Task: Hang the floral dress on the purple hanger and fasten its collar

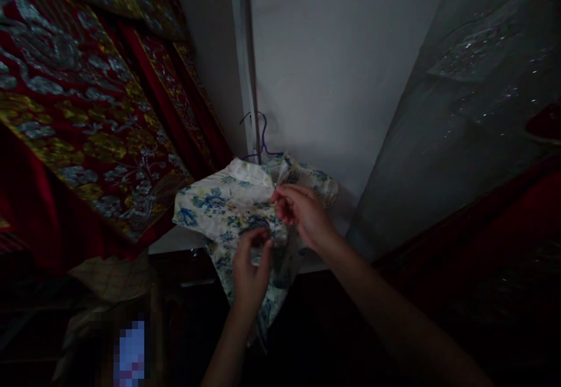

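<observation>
A short-sleeved shirt (205, 200), white with blue and yellow-green flowers, hangs on a purple hanger (264, 132). My right hand (302, 211) is closed in a pinch at the shirt's front edge, just below the collar; its fingertips hide what lies between them. Lower down, my left hand (252, 261) is in front of the shirt's middle. Its fingers are curled, with a small gap showing between thumb and forefinger. The shirt front below the collar is partly parted, and the lower hem hangs in shadow.
Red cloth with gold and silver embroidery (87, 118) hangs at left. A pale wall (333, 71) with a vertical strip (245, 36) stands behind the shirt. Clear plastic sheeting (460, 94) covers things at right. A checked cloth (114, 276) and a blurred-out bright patch (130, 349) are lower left.
</observation>
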Motion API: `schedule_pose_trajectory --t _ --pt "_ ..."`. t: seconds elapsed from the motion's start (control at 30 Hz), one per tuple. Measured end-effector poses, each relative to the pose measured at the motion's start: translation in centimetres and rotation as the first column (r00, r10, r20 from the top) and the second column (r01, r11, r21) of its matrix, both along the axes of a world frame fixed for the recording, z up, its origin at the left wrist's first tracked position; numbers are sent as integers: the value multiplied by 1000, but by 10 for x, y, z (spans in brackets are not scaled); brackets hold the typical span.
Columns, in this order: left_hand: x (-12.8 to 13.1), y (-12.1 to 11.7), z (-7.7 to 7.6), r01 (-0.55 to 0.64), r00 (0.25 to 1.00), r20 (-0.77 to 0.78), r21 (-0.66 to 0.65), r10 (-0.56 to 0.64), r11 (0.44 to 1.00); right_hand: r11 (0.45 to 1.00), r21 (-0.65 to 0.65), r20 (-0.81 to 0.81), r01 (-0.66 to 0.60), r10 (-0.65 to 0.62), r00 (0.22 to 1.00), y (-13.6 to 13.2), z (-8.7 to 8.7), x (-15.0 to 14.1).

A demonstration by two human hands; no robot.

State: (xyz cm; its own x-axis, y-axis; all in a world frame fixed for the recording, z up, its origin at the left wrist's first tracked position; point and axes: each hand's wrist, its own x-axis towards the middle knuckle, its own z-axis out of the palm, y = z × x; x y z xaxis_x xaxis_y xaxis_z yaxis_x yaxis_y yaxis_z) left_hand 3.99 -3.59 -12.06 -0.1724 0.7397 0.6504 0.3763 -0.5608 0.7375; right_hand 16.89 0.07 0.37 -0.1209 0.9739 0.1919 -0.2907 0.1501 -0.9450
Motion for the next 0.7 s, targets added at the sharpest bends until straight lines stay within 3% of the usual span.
schedule_pose_trajectory --t 0.1,0.17,0.23,0.3,0.4,0.57,0.7 --pt "-8 13 55 -78 997 17 209 76 975 999 53 33 -8 6 999 -5 -3 -5" --pt "-14 21 90 -61 991 -92 304 93 951 995 104 47 -4 -1 999 -9 -4 -9" --pt "-21 27 118 16 958 -276 322 77 947 985 170 49 17 -25 998 -12 -6 -10" --pt "-28 30 134 142 893 -450 231 -24 963 971 234 47 50 -63 997 -14 -11 -9" --pt "-36 30 136 214 832 -542 115 -119 970 956 281 43 89 -105 993 -12 -27 -10" --pt "-39 27 113 274 857 -506 294 -94 916 967 224 -27 125 -122 992 -6 -67 -22" --pt "-39 28 96 261 892 -447 388 -67 884 964 219 -77 151 -137 988 -6 -84 -30"
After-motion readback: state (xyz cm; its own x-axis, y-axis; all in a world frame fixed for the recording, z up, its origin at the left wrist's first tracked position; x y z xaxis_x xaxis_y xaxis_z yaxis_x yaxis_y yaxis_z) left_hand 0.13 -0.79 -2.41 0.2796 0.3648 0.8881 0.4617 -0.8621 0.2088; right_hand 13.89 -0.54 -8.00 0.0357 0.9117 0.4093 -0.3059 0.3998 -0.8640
